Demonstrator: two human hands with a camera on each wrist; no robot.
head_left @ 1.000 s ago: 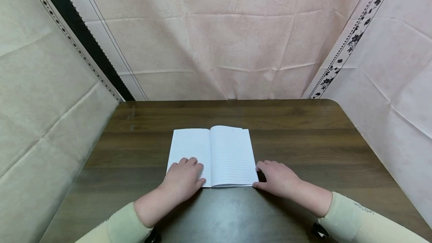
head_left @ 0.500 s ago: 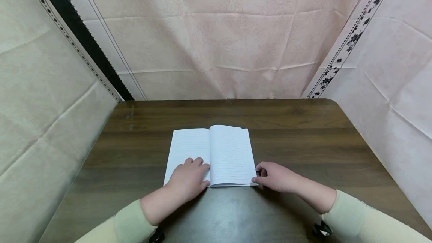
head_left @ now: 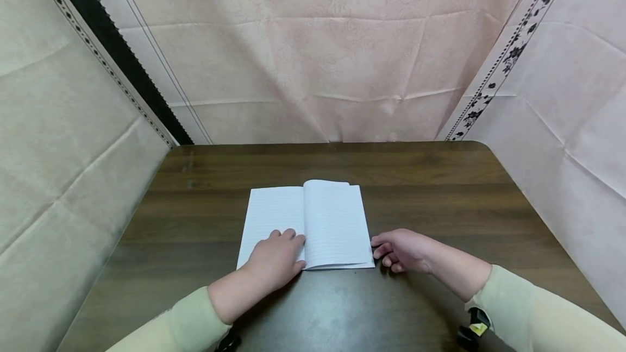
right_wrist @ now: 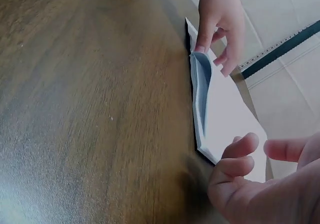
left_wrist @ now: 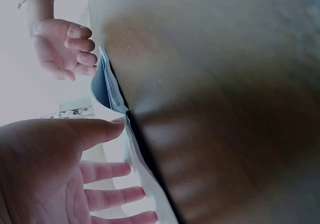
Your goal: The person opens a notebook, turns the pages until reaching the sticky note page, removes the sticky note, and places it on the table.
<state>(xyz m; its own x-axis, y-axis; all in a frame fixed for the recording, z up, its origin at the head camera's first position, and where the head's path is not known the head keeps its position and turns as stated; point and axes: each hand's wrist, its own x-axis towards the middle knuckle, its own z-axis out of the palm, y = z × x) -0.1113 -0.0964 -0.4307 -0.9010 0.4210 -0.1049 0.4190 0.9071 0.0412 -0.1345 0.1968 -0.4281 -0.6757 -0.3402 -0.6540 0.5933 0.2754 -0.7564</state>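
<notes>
An open notebook (head_left: 337,221) with lined white pages lies on the wooden table (head_left: 313,314). My left hand (head_left: 271,259) rests on the lower part of the left page, fingers extended and thumb beside the fold. In the left wrist view, the left thumb (left_wrist: 100,131) reaches the notebook's bottom edge at the spine. At the right page's lower outer edge is my right hand (head_left: 406,251), turned with the palm partly showing. Its fingers (right_wrist: 232,166) are loosely bent, with a gap to the thumb and nothing between them. The top right-hand page bulges up from those below it.
Pale patterned cloth (head_left: 342,69) hangs behind the table, with more cloth (head_left: 63,178) along the left and right sides. A dark strip (head_left: 132,53) runs down the left corner. Dark straps with a device (head_left: 474,330) sit at the wrists.
My left hand has slid right towards the fold. My right hand, whose thumb was at the page's lower corner, has come off it and rolled palm upward.
</notes>
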